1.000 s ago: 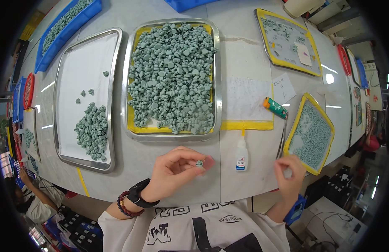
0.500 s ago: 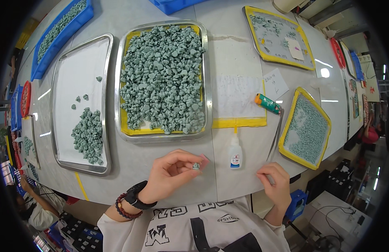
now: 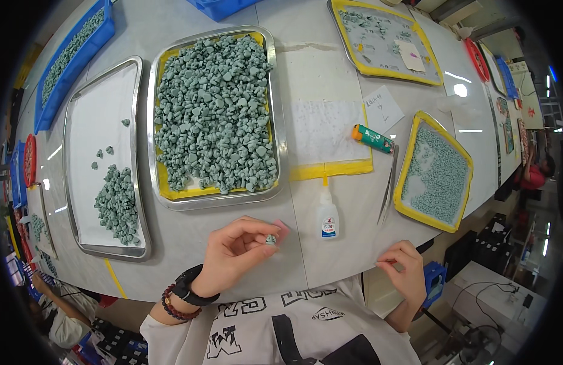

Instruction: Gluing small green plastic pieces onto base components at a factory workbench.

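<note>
Right hand [image 3: 406, 269] nearer table edge [image 3: 343, 274]

From afar I take this for a workshop: on the long worktop [image 3: 336, 267] I see metal trays [image 3: 278, 121], heaped green pieces [image 3: 214, 109], a squeeze bottle [image 3: 328, 220] and tweezers [image 3: 388, 185].
</note>
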Available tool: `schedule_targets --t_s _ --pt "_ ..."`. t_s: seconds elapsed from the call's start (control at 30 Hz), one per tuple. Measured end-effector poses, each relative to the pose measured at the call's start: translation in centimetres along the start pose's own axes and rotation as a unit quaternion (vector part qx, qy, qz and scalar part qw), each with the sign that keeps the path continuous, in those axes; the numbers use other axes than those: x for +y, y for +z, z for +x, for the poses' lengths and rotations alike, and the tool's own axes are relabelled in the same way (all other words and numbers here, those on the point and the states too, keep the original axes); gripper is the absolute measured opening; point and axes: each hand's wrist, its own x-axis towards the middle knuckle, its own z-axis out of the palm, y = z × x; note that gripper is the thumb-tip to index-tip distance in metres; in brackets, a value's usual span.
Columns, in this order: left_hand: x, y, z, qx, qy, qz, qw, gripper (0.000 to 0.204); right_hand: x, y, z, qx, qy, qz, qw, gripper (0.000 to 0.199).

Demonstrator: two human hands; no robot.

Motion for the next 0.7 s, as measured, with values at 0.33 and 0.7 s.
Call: schedule_targets --t_s 0.33,0.7 --pt "0.4 0.5 -0.1 0.01 -0.008 0.012 1.0 0.027 -4.5 4.4 4.1 0.066 -0.144 -0.086 0.984 0.016" --pt "0.2 0.4 -0.4 -0.108 0.015 0.025 0.994 0.035 -10.7 7.7 7.8 0.029 -0.316 0.089 0.944 0.024"
